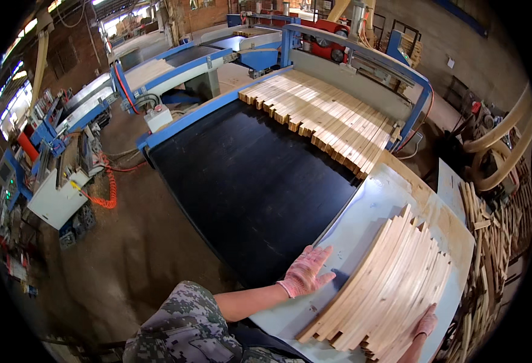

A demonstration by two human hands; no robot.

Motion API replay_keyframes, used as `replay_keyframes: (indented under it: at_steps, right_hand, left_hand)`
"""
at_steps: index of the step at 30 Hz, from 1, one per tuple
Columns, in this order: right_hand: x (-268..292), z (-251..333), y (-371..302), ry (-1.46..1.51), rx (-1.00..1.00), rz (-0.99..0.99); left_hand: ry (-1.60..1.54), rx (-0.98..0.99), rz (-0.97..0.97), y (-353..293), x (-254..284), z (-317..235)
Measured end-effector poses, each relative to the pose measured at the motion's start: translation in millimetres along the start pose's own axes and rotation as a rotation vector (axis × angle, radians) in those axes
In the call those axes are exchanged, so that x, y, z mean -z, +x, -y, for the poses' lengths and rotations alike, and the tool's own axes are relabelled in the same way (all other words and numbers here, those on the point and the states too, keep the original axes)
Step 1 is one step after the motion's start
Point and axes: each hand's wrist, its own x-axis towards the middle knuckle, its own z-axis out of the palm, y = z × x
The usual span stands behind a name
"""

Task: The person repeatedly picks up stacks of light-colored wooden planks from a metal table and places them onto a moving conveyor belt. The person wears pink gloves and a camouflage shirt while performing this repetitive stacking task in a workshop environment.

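Note:
A row of pale wood strips (387, 284) lies side by side on a light grey board (363, 221) in front of me, their ends uneven. My left hand (307, 272), in a pinkish knit glove, is at the board's left edge beside the black belt (254, 187). Its fingers are spread with nothing in them, and a gap separates them from the strips. Against the right side of the row rests my right hand (426, 322), also gloved. Its fingers lie along the outermost strip, partly in view.
More wood strips (320, 115) lie packed across the belt's far end, below a blue machine frame (363, 45). A heap of loose wood sticks (483, 272) is at the right of the board. Machines with a red coiled hose (110, 187) stand at the left.

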Motion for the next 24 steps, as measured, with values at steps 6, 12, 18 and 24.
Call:
replay_keyframes:
  at_steps: [6, 12, 18, 24]
  right_hand:
    - [3.8, 72.5, -91.9, 0.092, 0.064, 0.063]
    - [-4.3, 124.2, -137.2, -0.093, 0.137, 0.122]
    - [1.1, 119.4, -141.4, -0.028, 0.031, 0.184]
    - [8.1, 112.9, -189.9, 0.335, 0.018, 0.272]
  left_hand:
    - [0.143, -0.072, 0.119, 5.2, 2.5, -1.7]
    - [-0.08, -0.141, 0.084, 1.2, 4.4, 42.1]
    - [-0.143, -0.116, 0.117, 5.4, -4.3, 51.8]
    - [-0.161, -0.297, 0.023, 22.9, 3.6, 71.7]
